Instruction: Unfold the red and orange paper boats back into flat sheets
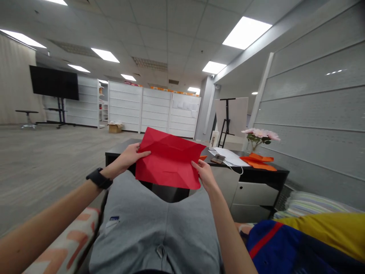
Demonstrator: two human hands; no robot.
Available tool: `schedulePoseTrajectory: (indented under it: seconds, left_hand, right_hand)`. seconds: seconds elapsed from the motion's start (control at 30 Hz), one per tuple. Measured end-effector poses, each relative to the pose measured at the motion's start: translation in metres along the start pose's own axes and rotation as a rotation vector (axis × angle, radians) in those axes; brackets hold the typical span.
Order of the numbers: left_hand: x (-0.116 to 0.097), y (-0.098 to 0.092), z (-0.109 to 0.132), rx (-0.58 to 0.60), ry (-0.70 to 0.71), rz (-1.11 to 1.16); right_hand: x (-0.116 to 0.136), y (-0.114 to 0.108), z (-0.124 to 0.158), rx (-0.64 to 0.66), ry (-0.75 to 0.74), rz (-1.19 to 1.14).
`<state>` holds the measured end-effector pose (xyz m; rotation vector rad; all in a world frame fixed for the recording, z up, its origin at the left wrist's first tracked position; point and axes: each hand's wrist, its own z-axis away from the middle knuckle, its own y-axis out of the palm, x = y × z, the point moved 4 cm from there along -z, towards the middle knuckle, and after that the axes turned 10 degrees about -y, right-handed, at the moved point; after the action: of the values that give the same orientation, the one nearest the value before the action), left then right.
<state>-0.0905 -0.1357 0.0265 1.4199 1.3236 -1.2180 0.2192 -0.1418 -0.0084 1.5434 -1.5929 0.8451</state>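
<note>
A creased sheet of red paper point(168, 160) is held up in front of me, with fold lines across it. My left hand point(128, 156) pinches its left edge between thumb and fingers. My right hand point(205, 175) grips its lower right corner area. A black watch point(99, 178) sits on my left wrist. Below the sheet lies my lap in grey clothing point(154, 224). Part of the black desk behind the sheet is hidden by the paper.
A black-topped desk point(256, 173) ahead holds folded orange paper point(258, 161), white sheets point(228, 156), a small brown object point(218, 159) and pink flowers point(258, 136). A blue and yellow cloth point(296, 239) lies at lower right. A patterned cushion point(62, 243) lies at lower left.
</note>
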Motion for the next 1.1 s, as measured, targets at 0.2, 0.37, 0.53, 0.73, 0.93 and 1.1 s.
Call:
schedulePoseTrajectory:
  seconds: [0.2, 0.37, 0.53, 0.73, 0.93, 1.1]
  left_hand:
    - [-0.019, -0.033, -0.077, -0.006, -0.13, 0.029]
    - [-0.015, -0.053, -0.122, 0.056, -0.29, 0.086]
    - [0.003, -0.063, -0.158, 0.078, -0.402, 0.249]
    - [0.033, -0.081, -0.193, 0.008, -0.433, 0.225]
    - [0.05, -0.105, -0.199, -0.058, -0.562, 0.175]
    - [0.044, -0.1, -0.198, -0.161, -0.576, 0.014]
  right_hand:
    - [-0.04, 0.02, -0.076, 0.044, 0.111, -0.054]
    - [-0.066, 0.037, -0.123, 0.083, 0.137, -0.127]
    - [-0.081, 0.039, -0.162, 0.118, 0.166, -0.183]
    - [-0.099, 0.039, -0.201, 0.136, 0.187, -0.144]
    - [-0.131, 0.041, -0.206, 0.098, 0.243, -0.11]
    - [-0.148, 0.04, -0.201, 0.126, 0.318, -0.079]
